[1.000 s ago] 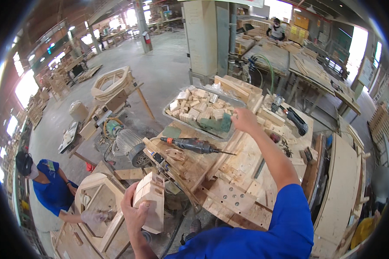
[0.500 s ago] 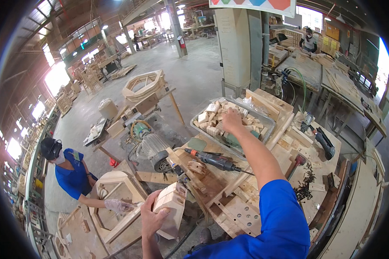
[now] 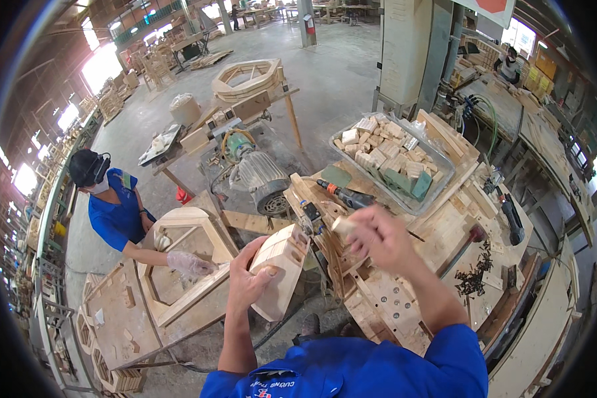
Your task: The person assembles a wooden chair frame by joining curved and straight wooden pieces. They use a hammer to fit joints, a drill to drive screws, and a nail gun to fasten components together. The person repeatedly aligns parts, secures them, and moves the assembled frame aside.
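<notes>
Left hand (image 3: 251, 275): grip clamped on a wooden workpiece (image 3: 278, 265), thumb across its near face, fingers behind. The piece is held tilted in the air, left of the tabletop (image 3: 438, 242), with dark holes in its end toward the right hand. This hold matches both earlier frames.

Right hand (image 3: 385, 242): main change. Half a second ago it was down among the blocks in the tray; one second ago it was at the tray's right side, near the green pieces. Now it is out of the tray and back over the tabletop, nearer the workpiece. Grip is together on a small pale block (image 3: 343, 226), held at the fingertips; hand and block are motion-blurred. Block and workpiece are near each other, with a gap visible between them.

Tray (image 3: 435, 193): stays on the tabletop, heaped with wooden blocks (image 3: 385, 149), now uncovered by the hand; green pieces (image 3: 399, 181) at its near side. Power drill (image 3: 345, 194) lies just beside the tray, partly hidden behind the right hand.

Co-worker (image 3: 116, 212): gloved hand (image 3: 189, 264) at a polygonal wooden frame (image 3: 186, 304), much as half a second ago.
</notes>
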`<state>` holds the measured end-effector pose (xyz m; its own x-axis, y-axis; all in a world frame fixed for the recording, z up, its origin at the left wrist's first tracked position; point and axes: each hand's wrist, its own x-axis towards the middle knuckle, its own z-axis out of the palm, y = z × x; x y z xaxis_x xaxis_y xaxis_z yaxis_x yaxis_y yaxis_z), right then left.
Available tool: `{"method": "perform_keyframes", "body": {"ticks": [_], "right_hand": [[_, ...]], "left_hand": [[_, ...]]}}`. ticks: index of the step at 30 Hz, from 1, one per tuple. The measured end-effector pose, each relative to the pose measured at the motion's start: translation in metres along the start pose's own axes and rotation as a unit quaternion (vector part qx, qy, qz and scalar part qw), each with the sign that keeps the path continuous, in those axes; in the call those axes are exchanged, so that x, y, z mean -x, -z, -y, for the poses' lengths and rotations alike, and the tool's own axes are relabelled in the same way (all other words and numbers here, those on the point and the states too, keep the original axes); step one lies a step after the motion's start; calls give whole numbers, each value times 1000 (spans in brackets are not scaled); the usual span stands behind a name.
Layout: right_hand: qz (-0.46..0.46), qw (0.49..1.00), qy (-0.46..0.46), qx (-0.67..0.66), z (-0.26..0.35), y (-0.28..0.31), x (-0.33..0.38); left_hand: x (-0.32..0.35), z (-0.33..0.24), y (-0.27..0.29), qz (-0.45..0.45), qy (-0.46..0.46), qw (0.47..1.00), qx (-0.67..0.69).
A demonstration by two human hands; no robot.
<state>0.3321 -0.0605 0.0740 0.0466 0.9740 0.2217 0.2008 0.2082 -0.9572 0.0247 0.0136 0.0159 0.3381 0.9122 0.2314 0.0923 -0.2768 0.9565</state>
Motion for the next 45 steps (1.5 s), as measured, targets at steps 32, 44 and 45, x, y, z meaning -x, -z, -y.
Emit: {"method": "perform_keyframes", "body": {"ticks": [32,44,45], "right_hand": [[165,902,236,321,52,14,44],[120,914,234,308,61,10,43],[142,911,227,313,65,12,42]], "left_hand": [[-16,-70,1,142,-111,971,-156],[-11,-64,-8,116,-127,980,-101],[-9,-55,-5,115,-136,980,-89]]}}
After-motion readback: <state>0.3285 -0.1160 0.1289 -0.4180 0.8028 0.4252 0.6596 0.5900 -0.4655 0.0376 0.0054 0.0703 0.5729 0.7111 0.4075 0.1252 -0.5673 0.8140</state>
